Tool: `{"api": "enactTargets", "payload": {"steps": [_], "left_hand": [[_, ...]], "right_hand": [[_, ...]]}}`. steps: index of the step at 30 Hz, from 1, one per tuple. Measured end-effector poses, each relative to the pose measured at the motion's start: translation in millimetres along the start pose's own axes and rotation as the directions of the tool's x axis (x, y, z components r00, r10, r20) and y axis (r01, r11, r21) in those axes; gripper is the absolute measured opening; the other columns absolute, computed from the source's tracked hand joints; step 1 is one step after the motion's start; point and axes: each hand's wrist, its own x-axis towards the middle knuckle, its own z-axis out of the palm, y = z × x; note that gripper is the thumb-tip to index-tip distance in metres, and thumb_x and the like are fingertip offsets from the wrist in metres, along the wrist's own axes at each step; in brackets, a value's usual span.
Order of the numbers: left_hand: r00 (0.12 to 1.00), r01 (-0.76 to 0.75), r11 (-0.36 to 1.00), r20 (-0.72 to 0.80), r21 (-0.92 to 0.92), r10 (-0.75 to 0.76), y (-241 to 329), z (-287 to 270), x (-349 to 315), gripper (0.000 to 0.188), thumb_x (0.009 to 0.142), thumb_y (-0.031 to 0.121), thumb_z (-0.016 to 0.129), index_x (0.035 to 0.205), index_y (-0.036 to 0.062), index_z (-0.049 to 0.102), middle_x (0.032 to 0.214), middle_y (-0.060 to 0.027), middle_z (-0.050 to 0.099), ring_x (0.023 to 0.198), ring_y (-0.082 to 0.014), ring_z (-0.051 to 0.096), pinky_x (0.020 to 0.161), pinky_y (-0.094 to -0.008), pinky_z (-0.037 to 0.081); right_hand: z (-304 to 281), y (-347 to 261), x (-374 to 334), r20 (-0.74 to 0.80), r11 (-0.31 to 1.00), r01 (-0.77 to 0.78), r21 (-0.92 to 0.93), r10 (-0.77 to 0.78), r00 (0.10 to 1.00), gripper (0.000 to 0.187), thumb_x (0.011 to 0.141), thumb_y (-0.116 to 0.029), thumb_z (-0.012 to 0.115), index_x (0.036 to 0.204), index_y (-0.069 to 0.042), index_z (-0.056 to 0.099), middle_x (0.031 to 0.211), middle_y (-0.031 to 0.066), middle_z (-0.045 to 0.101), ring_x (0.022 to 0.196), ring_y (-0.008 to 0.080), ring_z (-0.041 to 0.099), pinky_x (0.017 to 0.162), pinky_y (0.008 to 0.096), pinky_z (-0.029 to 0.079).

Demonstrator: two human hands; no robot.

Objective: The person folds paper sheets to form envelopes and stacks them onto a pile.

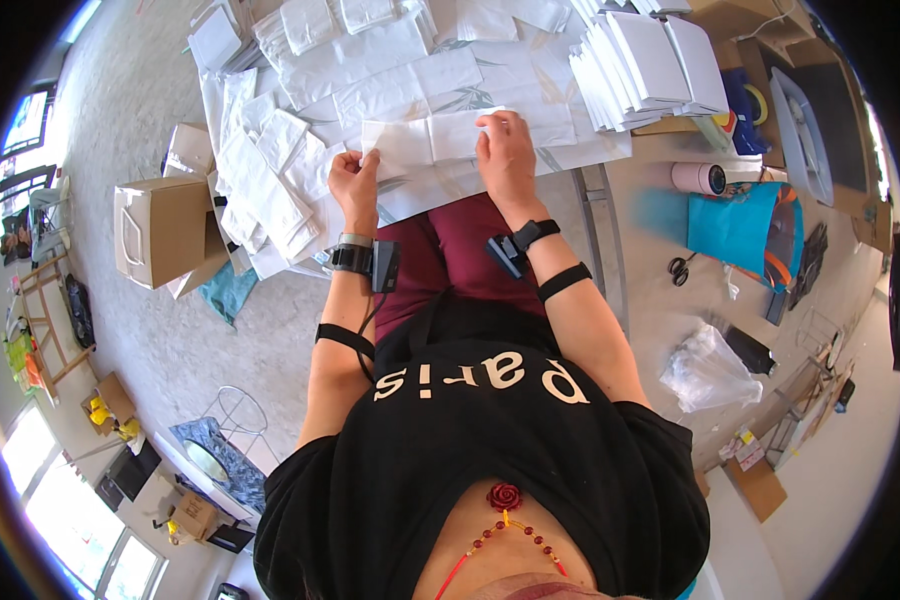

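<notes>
1 thin white sheet (402, 143) lies between the hands: the left hand (353, 184) pinches its edge, the right hand (508, 162) curls over it, grip unclear; keeping it taut should limit creases.

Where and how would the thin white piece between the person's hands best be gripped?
Likely by its near left corner, pinched from the left: the thin white piece is flat, and the left hand is at that corner.
</notes>
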Motion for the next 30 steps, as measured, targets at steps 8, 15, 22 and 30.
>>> {"api": "enactTargets", "payload": {"steps": [8,15,22,30], "left_hand": [[1.000,0.012,1.000,0.010,0.017,-0.012,1.6,0.6,-0.3,0.022,0.086,0.011,0.082,0.092,0.0014,0.063,0.078,0.0020,0.061,0.066,-0.0044,0.051,0.058,-0.0219,0.040],[0.948,-0.196,0.977,-0.237,0.085,0.211,-10.9,-32.9,8.6,0.026,0.086,0.008,0.077,0.102,-0.0025,0.060,0.105,-0.0132,0.066,0.096,-0.0205,0.060,0.087,-0.0354,0.048],[0.662,-0.590,0.603,-0.106,0.537,0.742,44.5,-1.0,-26.1,0.050,0.076,0.001,0.071,0.123,0.0010,0.055,0.133,-0.0207,0.052,0.132,-0.0394,0.046,0.114,-0.0499,0.033],[0.716,-0.698,0.585,0.422,0.412,0.556,44.9,74.0,-51.0,0.040,0.083,0.003,0.072,0.122,0.0056,0.064,0.130,-0.0121,0.063,0.127,-0.0343,0.052,0.109,-0.0487,0.037]], "right_hand": [[22.8,11.7,-0.6,0.221,0.977,0.080,-0.199,-0.035,0.975,0.043,0.086,-0.007,0.074,0.128,-0.009,0.065,0.125,0.0120,0.058,0.116,0.0344,0.057,0.095,0.0471,0.050],[22.8,8.5,0.7,0.205,0.984,0.070,-0.161,-0.036,0.978,0.034,0.087,-0.008,0.067,0.122,-0.007,0.068,0.126,0.0151,0.059,0.115,0.0354,0.058,0.093,0.0460,0.050],[24.2,15.3,-0.6,0.204,0.983,0.053,-0.176,-0.017,0.979,0.037,0.086,-0.009,0.069,0.124,-0.008,0.067,0.128,0.0144,0.059,0.115,0.0353,0.058,0.093,0.0465,0.050],[-10.4,39.8,-0.6,-0.054,0.998,-0.025,-0.056,0.022,0.998,0.035,0.087,-0.004,0.070,0.122,-0.005,0.061,0.119,0.0154,0.062,0.110,0.0372,0.060,0.093,0.0470,0.050]]}}
